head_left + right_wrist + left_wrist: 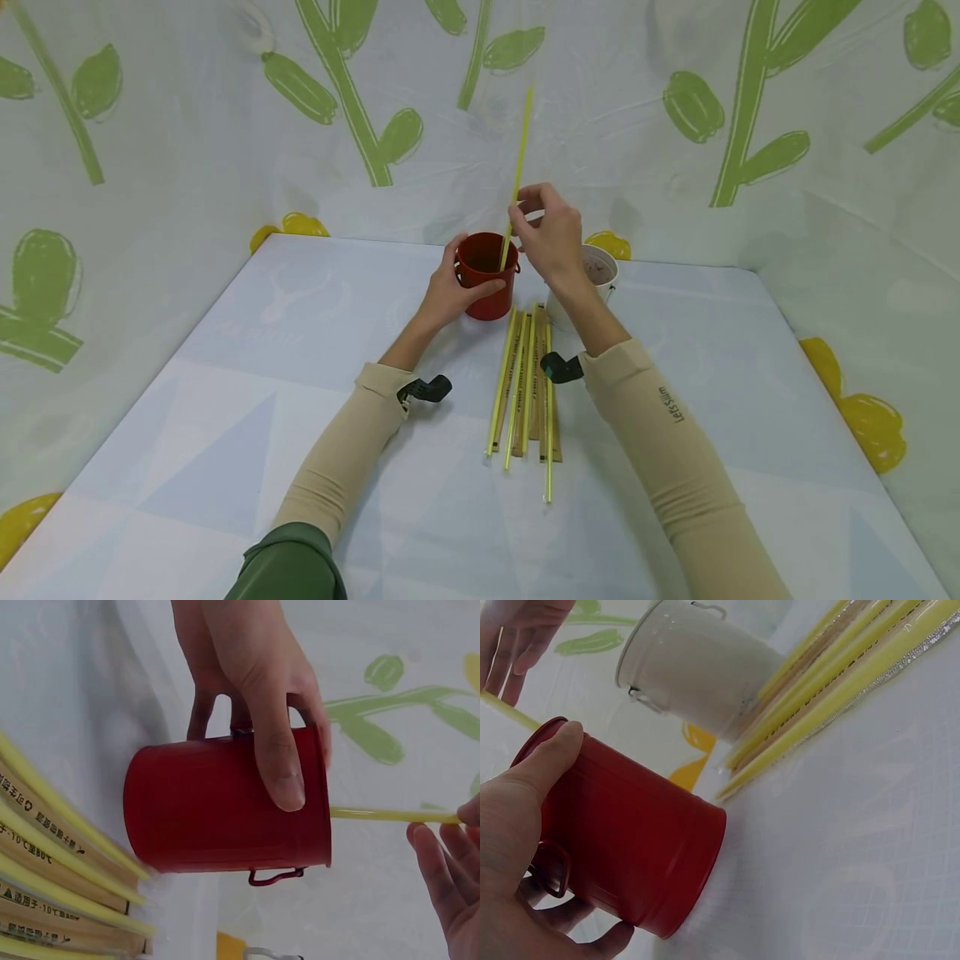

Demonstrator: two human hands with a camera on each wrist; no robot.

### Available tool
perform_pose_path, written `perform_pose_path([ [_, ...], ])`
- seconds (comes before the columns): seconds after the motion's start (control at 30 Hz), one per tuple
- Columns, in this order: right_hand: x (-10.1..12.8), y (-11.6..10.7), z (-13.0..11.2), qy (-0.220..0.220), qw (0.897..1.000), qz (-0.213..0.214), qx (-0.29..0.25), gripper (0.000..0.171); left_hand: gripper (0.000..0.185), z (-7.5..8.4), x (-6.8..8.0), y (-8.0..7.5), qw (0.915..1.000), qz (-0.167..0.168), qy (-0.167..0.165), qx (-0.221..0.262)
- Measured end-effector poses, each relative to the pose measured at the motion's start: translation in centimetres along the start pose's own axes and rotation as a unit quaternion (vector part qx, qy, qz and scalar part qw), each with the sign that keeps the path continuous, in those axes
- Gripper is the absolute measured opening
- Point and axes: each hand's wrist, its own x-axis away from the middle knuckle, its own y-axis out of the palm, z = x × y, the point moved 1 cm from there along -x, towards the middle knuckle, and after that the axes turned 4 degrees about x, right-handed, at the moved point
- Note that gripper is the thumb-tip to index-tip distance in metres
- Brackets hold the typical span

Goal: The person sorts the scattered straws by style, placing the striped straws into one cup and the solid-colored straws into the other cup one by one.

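Observation:
Near the back of the table, my left hand [450, 292] grips a small red metal bucket [630, 832] round its side, thumb along the front below the rim. My right hand [551, 229] pinches a long yellow straw [519, 158] between thumb and fingers above the bucket. The straw's lower end is inside the red bucket, and it stands up leaning slightly right. In the right wrist view the yellow straw runs out of the bucket's mouth to the right fingertips [427, 840].
Several wrapped yellow straws [527, 375] and printed brown paper-wrapped sticks lie in front of the buckets. A white metal bucket [697, 667] stands right of the red one, partly behind my right wrist. A leaf-patterned curtain [622, 125] borders the table's back and sides.

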Motion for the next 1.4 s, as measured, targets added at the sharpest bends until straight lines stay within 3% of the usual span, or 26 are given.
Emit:
perform_pose_path([
  [0.63, 0.8, 1.9, 1.2, 0.014, 0.998, -0.03, 0.046, 0.027, 0.097, -0.1, 0.0, 0.0, 0.9999, 0.004, 0.002, -0.013],
  [1.4, 0.9, 2.9, 1.8, 0.012, 0.997, -0.045, 0.055, 0.026, 0.095, 0.4, 0.1, 0.0, 0.9999, -0.006, -0.007, -0.006],
])
